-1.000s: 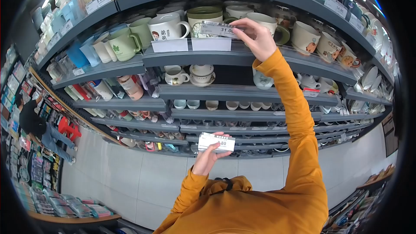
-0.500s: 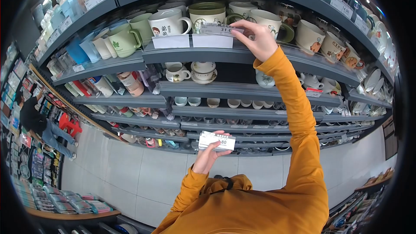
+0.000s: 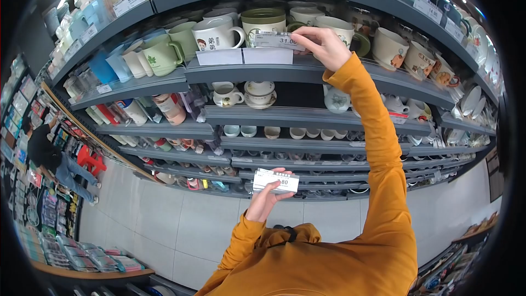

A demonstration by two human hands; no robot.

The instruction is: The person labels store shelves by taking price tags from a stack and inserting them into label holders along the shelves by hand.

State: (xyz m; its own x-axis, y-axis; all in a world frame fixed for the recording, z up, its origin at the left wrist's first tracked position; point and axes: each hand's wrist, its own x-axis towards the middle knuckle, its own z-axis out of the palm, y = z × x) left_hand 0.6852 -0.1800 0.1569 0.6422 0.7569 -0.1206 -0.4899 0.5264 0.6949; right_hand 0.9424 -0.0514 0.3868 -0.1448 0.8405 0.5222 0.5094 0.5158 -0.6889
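Observation:
My right hand [image 3: 326, 47] pinches the right end of a price label [image 3: 272, 40] marked 31. That label is held just above the edge of the mug shelf, in front of a green and white mug [image 3: 263, 20]. Two blank white cards [image 3: 219, 57] stand along the shelf edge below and left of it. To the left is a white mug [image 3: 215, 33] with a cartoon figure. Lower down, in front of my body, my left hand [image 3: 265, 200] is closed on a stack of price labels [image 3: 276, 182], its thumb across the top one.
Green mugs [image 3: 160, 55] stand left on the same shelf, decorated mugs [image 3: 390, 48] right. A teapot [image 3: 336, 99] and small bowls [image 3: 248, 131] sit on lower shelves. Across the aisle floor [image 3: 142, 214] at left, a person [image 3: 45, 148] bends near a red stool [image 3: 91, 160].
The label in my right hand has tilted so its face shows more fully. My view has shifted slightly. The left hand keeps its hold on the stack.

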